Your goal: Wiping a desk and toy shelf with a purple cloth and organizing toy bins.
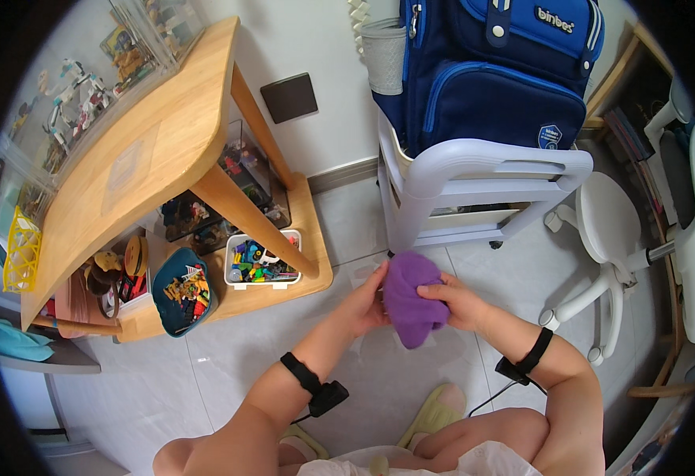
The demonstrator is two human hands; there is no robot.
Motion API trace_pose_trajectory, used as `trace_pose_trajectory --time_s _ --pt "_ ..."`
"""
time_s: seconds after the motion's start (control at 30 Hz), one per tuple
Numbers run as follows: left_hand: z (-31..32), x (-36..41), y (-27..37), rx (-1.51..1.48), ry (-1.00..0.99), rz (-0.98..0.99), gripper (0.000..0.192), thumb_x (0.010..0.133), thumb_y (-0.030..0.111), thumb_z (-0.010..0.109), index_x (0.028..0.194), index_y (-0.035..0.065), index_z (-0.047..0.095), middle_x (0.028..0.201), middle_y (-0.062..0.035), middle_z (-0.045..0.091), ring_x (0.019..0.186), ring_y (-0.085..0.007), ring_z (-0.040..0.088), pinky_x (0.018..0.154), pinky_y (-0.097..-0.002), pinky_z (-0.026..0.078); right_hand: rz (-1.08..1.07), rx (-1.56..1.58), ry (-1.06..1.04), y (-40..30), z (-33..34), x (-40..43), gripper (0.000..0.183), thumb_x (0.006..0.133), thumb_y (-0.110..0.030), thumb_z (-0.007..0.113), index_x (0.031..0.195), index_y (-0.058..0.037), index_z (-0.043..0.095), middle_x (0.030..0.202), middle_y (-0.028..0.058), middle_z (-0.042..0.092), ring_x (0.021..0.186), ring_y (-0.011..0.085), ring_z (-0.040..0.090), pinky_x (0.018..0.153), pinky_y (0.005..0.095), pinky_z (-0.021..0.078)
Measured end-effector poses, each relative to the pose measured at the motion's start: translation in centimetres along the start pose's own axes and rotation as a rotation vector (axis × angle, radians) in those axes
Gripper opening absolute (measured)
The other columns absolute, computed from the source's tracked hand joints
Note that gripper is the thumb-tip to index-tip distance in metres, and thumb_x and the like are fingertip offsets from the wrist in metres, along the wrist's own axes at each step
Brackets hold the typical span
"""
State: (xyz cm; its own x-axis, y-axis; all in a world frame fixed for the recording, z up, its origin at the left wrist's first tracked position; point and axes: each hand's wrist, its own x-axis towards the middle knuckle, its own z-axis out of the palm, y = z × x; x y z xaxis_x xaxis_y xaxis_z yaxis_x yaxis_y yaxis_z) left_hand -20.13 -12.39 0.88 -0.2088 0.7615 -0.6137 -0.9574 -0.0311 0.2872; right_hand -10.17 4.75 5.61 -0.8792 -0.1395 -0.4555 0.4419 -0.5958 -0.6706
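A folded purple cloth [410, 297] is held up between my two hands, above the grey tiled floor. My left hand [372, 306] supports it along its left side, with most of the fingers hidden behind the fabric. On the right side, my right hand [456, 300] grips the cloth, its thumb pressing on the front. The cloth is bunched into an oval shape and hangs to a rounded point at the bottom.
To the left stands a wooden shelf table [169, 137]; its lower board carries a white bin [263, 285] and a teal bin [163, 297] of toy bricks. Ahead, a blue backpack [502, 113] rests on a wheeled plastic rack [431, 172]. A white swivel chair [609, 220] is at right.
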Motion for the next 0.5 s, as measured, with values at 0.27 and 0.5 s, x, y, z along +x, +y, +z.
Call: trace_pose_trajectory --time_s 0.27,0.5 --pt "-0.4 0.1 -0.3 0.037 0.044 0.357 0.036 0.091 0.022 0.053 0.122 0.0039 0.047 0.115 -0.0098 0.055 0.105 -0.0206 0.054 0.091 -0.0345 0.046 0.068 0.213 0.039 3.6 -0.1 2.5 0.045 0.085 -0.022 0.061 0.122 -0.0016 0.045 0.112 0.0094 0.057 0.102 0.0183 0.057 0.089 0.0323 0.0460" --pt "-0.5 -7.6 3.9 0.744 0.473 0.235 0.043 0.093 0.031 0.048 0.126 0.0053 0.043 0.119 -0.0071 0.054 0.106 -0.0157 0.052 0.082 -0.0323 0.048 -0.055 0.096 0.070 4.1 2.8 8.0 0.038 0.084 -0.014 0.059 0.118 -0.0014 0.048 0.107 0.0105 0.059 0.096 0.0188 0.059 0.085 0.0328 0.0476"
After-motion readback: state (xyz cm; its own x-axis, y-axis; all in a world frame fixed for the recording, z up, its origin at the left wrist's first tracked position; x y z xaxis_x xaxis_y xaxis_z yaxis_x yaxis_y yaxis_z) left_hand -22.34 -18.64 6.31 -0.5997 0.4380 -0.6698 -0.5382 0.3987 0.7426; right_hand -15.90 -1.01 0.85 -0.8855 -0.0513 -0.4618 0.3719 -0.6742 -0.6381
